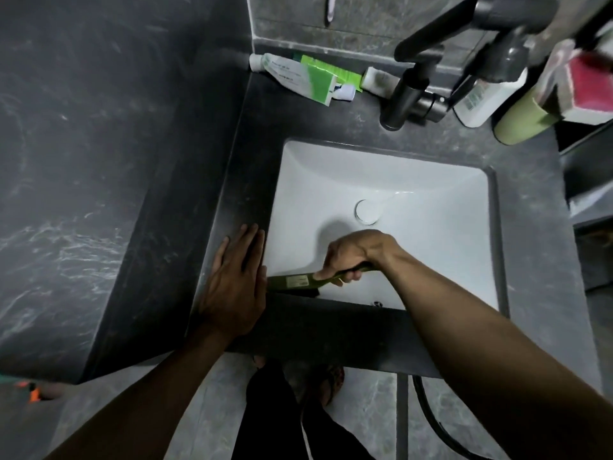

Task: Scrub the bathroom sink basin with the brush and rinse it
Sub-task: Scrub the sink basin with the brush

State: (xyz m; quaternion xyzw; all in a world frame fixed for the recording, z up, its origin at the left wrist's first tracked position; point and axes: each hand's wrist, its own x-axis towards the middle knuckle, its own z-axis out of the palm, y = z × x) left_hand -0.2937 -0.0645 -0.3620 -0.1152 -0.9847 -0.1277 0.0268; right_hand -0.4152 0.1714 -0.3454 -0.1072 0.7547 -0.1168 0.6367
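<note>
A white rectangular sink basin (431,220) is set into a dark stone counter, with a round drain plug (368,211) near its middle. My right hand (356,254) is closed around the handle of a green scrub brush (292,282). The brush head lies against the basin's near left wall, its dark bristles facing the near rim. My left hand (237,277) rests flat with fingers spread on the counter at the basin's left edge, touching the brush tip. A black faucet (414,91) stands behind the basin; no water runs from it.
Toothpaste tubes (298,76) lie on the counter (252,154) behind the basin at the left. A white bottle (481,97), a green bottle (520,117) and a red-and-white box (587,84) crowd the back right. A dark wall stands on the left. My feet show on the floor below.
</note>
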